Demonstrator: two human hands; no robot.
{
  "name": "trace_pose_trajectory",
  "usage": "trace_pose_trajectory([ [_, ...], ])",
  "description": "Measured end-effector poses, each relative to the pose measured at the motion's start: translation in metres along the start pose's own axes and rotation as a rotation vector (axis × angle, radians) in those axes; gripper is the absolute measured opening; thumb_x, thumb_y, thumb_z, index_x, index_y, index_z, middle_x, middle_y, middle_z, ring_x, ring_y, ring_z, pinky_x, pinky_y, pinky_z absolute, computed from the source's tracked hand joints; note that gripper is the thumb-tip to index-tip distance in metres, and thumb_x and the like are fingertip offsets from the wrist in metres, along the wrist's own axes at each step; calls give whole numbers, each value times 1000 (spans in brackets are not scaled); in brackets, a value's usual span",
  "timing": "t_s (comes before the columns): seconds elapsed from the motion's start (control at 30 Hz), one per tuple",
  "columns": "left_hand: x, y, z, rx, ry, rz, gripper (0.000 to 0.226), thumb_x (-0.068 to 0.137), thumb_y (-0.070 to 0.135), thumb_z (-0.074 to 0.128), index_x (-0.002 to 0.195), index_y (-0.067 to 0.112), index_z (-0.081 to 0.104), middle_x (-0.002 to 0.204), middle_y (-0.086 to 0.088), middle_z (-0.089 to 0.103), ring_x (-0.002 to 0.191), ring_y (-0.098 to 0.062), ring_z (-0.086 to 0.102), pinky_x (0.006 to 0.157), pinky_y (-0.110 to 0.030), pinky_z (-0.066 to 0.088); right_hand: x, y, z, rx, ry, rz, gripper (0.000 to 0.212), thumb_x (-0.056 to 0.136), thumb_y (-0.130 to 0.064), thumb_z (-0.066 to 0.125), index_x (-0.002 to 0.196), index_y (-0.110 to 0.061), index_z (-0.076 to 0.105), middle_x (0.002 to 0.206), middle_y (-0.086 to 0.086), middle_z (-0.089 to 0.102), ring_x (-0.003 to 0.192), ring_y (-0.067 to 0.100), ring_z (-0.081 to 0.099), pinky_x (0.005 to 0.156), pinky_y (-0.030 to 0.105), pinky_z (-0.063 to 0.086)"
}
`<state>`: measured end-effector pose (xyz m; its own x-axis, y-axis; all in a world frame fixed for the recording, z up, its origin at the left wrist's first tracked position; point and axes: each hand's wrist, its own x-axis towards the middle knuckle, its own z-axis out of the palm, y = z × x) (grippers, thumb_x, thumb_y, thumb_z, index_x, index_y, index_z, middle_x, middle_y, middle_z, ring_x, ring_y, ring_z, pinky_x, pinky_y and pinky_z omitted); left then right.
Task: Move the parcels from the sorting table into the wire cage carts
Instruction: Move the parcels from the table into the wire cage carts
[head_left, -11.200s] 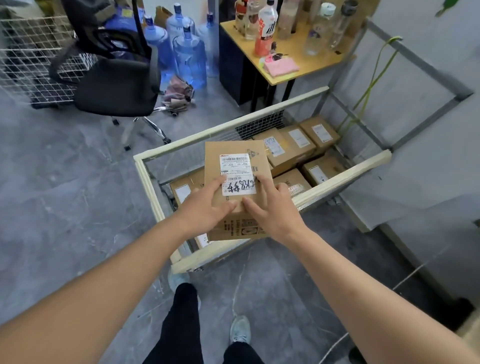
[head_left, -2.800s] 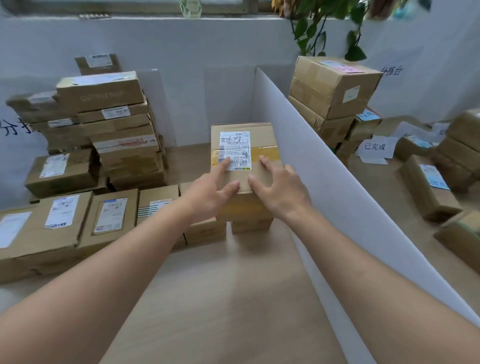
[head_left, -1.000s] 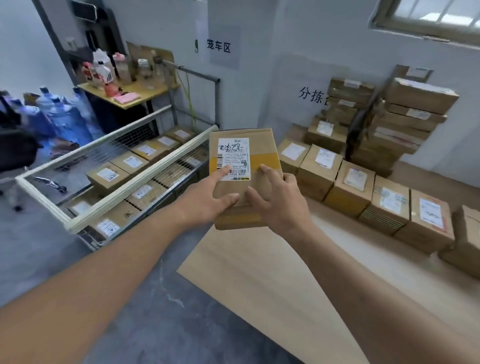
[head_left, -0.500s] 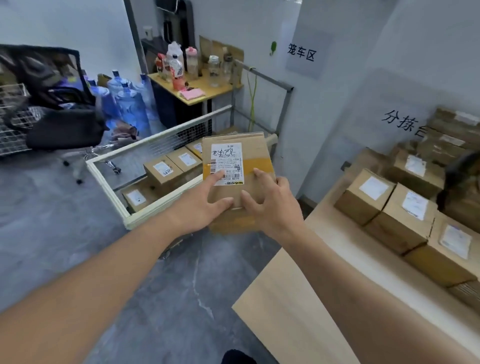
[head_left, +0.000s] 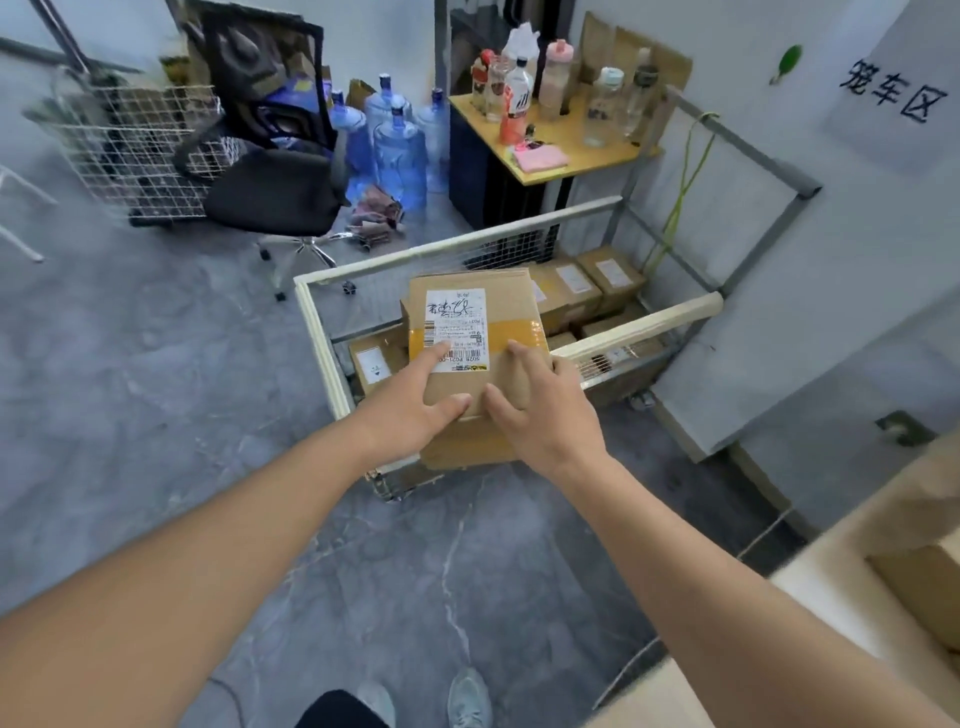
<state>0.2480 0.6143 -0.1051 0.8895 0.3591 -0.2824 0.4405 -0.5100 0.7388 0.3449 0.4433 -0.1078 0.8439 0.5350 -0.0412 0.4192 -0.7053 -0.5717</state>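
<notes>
I hold a brown cardboard parcel (head_left: 511, 312) with a white shipping label and a yellow tape band in both hands, in front of me at chest height. My left hand (head_left: 410, 410) grips its near left side, thumb on the label. My right hand (head_left: 540, 410) grips its near right side, fingers across the top. The parcel hangs above the near part of the wire cage cart (head_left: 317, 332), whose cream-padded rim frames several labelled parcels (head_left: 576, 283) lying on its floor. The parcel's underside and my fingers beneath it are hidden.
A corner of the sorting table (head_left: 810, 566) with a parcel shows at lower right. A black office chair (head_left: 280, 192), blue water jugs (head_left: 397, 150) and a second wire cage (head_left: 135, 150) stand on the grey floor beyond. A yellow side table (head_left: 550, 161) carries bottles.
I have turned away from the sorting table toward the cage cart, carrying the parcel with me. It now hangs over the cart's near edge; both hands keep the same grip.
</notes>
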Motion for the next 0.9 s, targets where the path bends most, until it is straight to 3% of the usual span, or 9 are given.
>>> trace_pose_trajectory([
  [0.23, 89, -75, -62, -8, -21, -99, 80, 98, 54, 60, 161, 44, 12, 168, 9, 26, 147, -22, 38, 118, -39, 36, 108, -45, 70, 9, -113, -22, 67, 95, -61, 58, 155, -42, 33, 144, 9, 44, 115, 29, 60, 94, 46, 56],
  [0.3, 115, -98, -80, -22, -43, -119, 83, 97, 53, 62, 161, 42, 10, 167, 7, 28, 140, -21, 45, 111, -32, 37, 136, -58, 92, 7, -128, 1, 66, 96, -59, 59, 155, -43, 33, 144, 8, 44, 115, 27, 60, 93, 46, 57],
  [0.4, 155, -132, -103, -63, -83, -165, 85, 97, 49, 64, 162, 42, 9, 157, 7, 39, 111, -17, 55, 96, -31, 50, 175, -74, 129, 27, -169, 36, 66, 96, -58, 59, 155, -44, 33, 146, 8, 42, 115, 28, 61, 95, 45, 55],
  [0.53, 204, -172, -122, -97, -135, -231, 90, 94, 49, 67, 162, 44, 8, 159, 5, 42, 128, -22, 53, 104, -36, 48, 220, -81, 173, 47, -211, 80, 64, 96, -55, 61, 154, -42, 36, 144, 8, 44, 119, 28, 58, 100, 43, 51],
  [0.7, 261, -208, -117, -133, -171, -311, 88, 95, 48, 65, 160, 47, 6, 158, 2, 43, 118, -22, 57, 94, -35, 53, 276, -66, 215, 74, -277, 119, 64, 94, -56, 63, 152, -45, 38, 147, 5, 43, 121, 24, 57, 101, 44, 52],
  [0.8, 300, -230, -104, -139, -178, -362, 88, 97, 46, 65, 162, 46, 5, 163, 2, 36, 120, -19, 54, 80, -24, 45, 313, -46, 243, 87, -332, 134, 64, 94, -55, 64, 152, -46, 38, 149, 3, 40, 123, 22, 56, 101, 42, 52],
  [0.9, 340, -256, -86, -123, -162, -458, 86, 98, 45, 64, 162, 43, 7, 165, 0, 33, 138, -27, 48, 93, -26, 38, 353, -20, 280, 69, -439, 130, 66, 95, -59, 60, 154, -47, 35, 151, 4, 39, 126, 22, 54, 102, 44, 51],
])
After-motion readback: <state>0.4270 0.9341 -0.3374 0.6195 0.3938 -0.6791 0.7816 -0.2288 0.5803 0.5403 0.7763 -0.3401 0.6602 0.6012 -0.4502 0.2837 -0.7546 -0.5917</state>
